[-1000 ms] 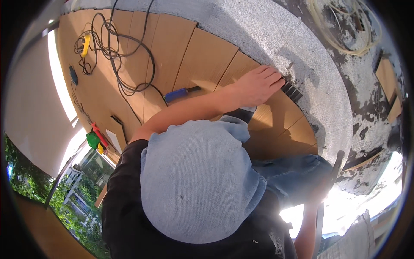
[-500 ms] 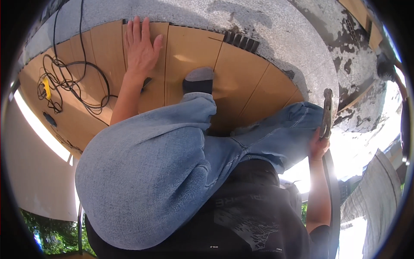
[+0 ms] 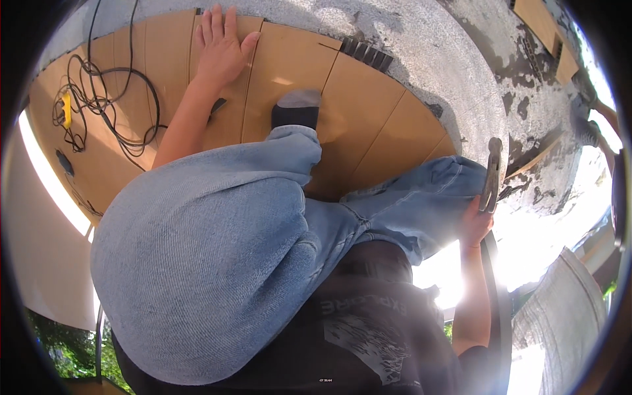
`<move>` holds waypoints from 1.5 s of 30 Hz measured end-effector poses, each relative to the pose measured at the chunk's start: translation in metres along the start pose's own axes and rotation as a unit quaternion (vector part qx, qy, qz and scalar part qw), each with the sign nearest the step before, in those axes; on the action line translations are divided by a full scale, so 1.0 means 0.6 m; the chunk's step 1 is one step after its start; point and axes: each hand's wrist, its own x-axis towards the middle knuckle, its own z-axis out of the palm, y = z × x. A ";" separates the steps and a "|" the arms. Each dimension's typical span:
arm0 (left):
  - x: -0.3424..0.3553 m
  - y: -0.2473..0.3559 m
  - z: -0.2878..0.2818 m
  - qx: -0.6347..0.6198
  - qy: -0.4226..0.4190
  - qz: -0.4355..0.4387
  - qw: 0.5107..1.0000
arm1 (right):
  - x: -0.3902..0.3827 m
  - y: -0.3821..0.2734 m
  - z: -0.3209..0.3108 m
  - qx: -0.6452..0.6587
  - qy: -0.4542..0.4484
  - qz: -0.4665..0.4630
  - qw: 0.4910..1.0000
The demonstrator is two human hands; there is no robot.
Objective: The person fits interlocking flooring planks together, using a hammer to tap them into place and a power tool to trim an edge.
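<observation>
My left hand (image 3: 222, 52) lies flat with spread fingers on the tan boards (image 3: 359, 99), close to their far edge. Under that forearm a dark flat object (image 3: 216, 107) sticks out, partly hidden. At the right, beside my jeans-covered knee, my right hand (image 3: 477, 222) is closed around what looks like a claw hammer (image 3: 492, 172). Its grey metal head points up and away from the hand, while the handle is mostly hidden. My foot (image 3: 296, 108), in a grey and black sock, stands on the boards between the hands.
Black cables (image 3: 108, 99) lie looped at the left, with a yellow piece (image 3: 66, 110) among them. A dark ridged strip (image 3: 366, 54) sits at the boards' far edge. Beyond is rough grey concrete (image 3: 434, 46), with loose tan board pieces (image 3: 536, 26) at the far right.
The whole view has shifted slightly, so the scene sits a little higher and further left. Both hands keep nearly the same places on the board and the tool.
</observation>
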 end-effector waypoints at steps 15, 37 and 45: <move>-0.008 -0.018 0.024 0.009 -0.011 -0.023 1.000 | -0.010 -0.007 -0.006 0.004 0.030 -0.021 0.999; 0.006 0.000 0.017 -0.020 0.007 -0.025 0.999 | -0.026 0.065 0.013 -0.063 0.013 -0.087 0.994; -0.020 0.000 -0.009 -0.006 -0.061 -0.082 0.995 | -0.036 0.087 0.017 -0.011 -0.026 0.056 0.998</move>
